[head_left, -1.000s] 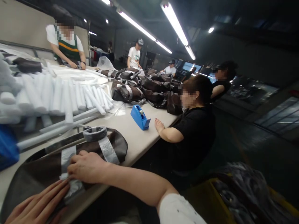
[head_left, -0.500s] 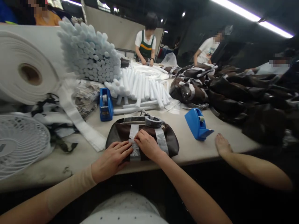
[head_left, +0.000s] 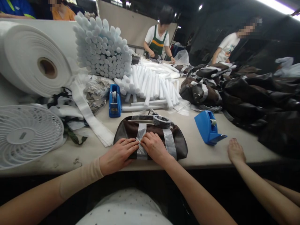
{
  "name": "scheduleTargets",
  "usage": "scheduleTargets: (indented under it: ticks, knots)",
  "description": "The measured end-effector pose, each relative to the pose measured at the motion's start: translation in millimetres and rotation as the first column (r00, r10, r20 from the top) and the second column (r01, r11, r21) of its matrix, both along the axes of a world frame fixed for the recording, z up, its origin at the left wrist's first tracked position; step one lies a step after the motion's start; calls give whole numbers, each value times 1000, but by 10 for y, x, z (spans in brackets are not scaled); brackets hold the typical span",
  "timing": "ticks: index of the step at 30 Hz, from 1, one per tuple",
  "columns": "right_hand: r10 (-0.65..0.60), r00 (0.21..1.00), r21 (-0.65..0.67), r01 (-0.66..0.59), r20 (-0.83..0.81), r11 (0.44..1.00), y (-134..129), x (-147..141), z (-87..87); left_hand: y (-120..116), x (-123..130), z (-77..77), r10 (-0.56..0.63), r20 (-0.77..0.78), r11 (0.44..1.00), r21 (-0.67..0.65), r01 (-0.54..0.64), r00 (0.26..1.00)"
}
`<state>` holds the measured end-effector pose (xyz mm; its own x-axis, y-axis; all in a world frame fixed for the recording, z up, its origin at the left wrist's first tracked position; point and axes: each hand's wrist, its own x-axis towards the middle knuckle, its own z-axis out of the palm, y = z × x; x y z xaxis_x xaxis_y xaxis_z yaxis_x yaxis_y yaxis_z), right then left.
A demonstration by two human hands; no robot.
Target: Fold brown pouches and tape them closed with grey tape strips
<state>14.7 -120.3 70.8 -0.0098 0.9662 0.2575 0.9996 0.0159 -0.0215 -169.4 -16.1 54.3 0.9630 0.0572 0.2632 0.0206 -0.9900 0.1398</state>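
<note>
Both hands are down on a dark brown bag (head_left: pixel 126 132), right at the near edge of the long worktop (head_left: pixel 201 154)!

Beyond it stands a blue tape dispenser (head_left: pixel 208 127). The bag lies flat, looking soft, light and a bit slippery with that sheen, so the flat body beside the strips looks the safest hold. Silvery strips (head_left: pixel 170 143) cross it, and the left hand (head_left: pixel 119 156) and right hand (head_left: pixel 153 147) meet on one (head_left: pixel 141 153). Neither is clenched or grasping: the fingers (head_left: pixel 131 144) lie extended, pressing on the strip.
</note>
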Motion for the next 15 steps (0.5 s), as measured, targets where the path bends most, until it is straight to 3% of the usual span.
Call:
scheduleTargets:
  ticks: [3,9,15]
  knots:
    - [42,997,53,-39,-57,998,-75,-11,-19,13,0,-6,24,24,999,41,-25,999]
    - [126,984,202,-99,-129,974,-197,-15,-107,89,44,-68,-65,-1,995,79,65,998]
    - [40,974,308,32,-222,951,-278,-63,-146,98,49,-62,-51,-3,998,45,51,999]
